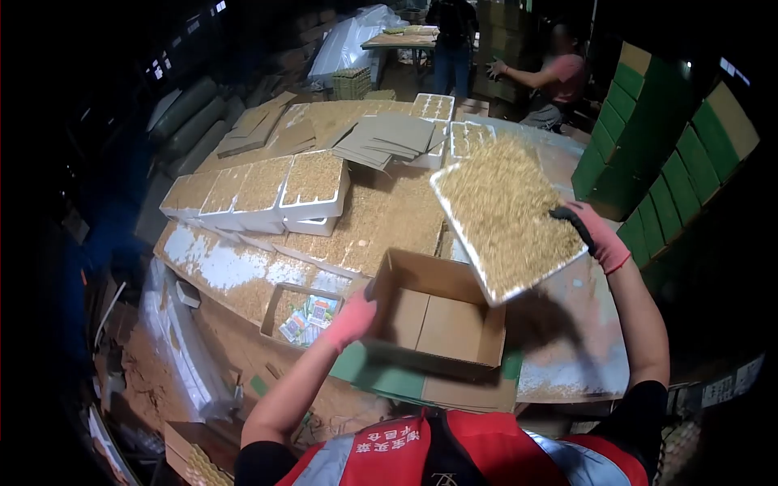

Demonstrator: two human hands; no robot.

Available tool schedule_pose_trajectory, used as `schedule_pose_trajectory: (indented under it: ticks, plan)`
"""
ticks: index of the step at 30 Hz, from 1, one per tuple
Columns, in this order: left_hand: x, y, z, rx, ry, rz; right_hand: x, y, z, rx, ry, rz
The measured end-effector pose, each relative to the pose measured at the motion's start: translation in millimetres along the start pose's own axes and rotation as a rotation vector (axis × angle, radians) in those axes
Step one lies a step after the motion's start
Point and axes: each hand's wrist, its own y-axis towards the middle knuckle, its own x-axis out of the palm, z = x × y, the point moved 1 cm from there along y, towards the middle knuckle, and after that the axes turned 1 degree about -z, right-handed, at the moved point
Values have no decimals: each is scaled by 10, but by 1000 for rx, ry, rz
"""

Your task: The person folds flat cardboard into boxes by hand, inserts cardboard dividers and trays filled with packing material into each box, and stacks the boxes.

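Observation:
My right hand [596, 235], in a pink glove with black on the fingers, grips the right edge of a white foam tray [506, 223]. Loose tan husk-like filling covers the tray, which is tilted and blurred by motion. Below and left of it stands an open cardboard box [438, 324], with its bare bottom showing. In a pink glove, my left hand [353, 316] is closed on the box's left wall; its fingertips are partly hidden. Beside that hand sits a shallow carton [271, 324] holding printed cards [312, 317] and some tan filling.
White foam trays [312, 182] of tan filling line the table's left side. Flat cardboard sheets [389, 138] lie behind them. Green boxes [624, 105] are stacked at right. A person in a pink top [563, 77] crouches at the back; another person [452, 49] stands nearby.

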Motion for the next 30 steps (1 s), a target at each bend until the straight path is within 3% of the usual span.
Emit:
schedule_pose_trajectory:
  ticks: [2,4,6,7,8,9,12,13,15,16,17,19,20,23,24,26,27,29,30]
  plan:
    - [76,299,-164,60,-3,-21,110,-169,-23,-22,-265,-142]
    - [95,514,-288,15,-278,-143,251,-252,23,-108,-485,-353]
    - [56,466,-167,131,-304,-150,438,-237,62,-82,-525,-522]
    - [36,440,-102,189,-317,-154,501,-145,91,-292,-600,-634]
    - [12,418,-101,70,-320,-147,568,-68,105,-501,-663,-746]
    - [-13,397,-98,-50,-326,-138,687,-42,11,-369,-656,-754]
    - [-122,162,132,144,-134,-68,847,332,104,-415,-635,-855]
    - [-154,283,-42,328,164,-66,1050,297,-54,-82,-609,-712]
    - [-187,381,-275,10,-78,-131,1420,200,-272,121,-671,-618]
    - [-258,260,-86,-87,-346,-130,1513,187,-315,227,-703,-567]
    - [-297,305,-217,-87,-310,-153,1570,337,-14,68,-757,-547]
    - [-357,492,-544,40,-291,-95,1817,280,214,-679,-1314,-191]
    - [-493,402,-411,135,31,-115,2045,156,94,-992,-1650,-5]
    - [-339,646,-707,140,259,-91,2486,288,218,-428,-1191,-330]
    - [-495,636,-513,193,286,-168,2611,388,423,-329,-1044,-494]
    - [-848,600,-35,297,335,-324,2797,610,830,-350,-1051,-657]
    - [-1023,754,182,-34,288,-353,2858,663,867,-305,-1054,-689]
    - [-1063,1620,-342,401,688,1,2971,708,749,-196,-1142,-727]
    - [-1144,1861,-132,404,937,241,3014,634,484,-106,-1180,-727]
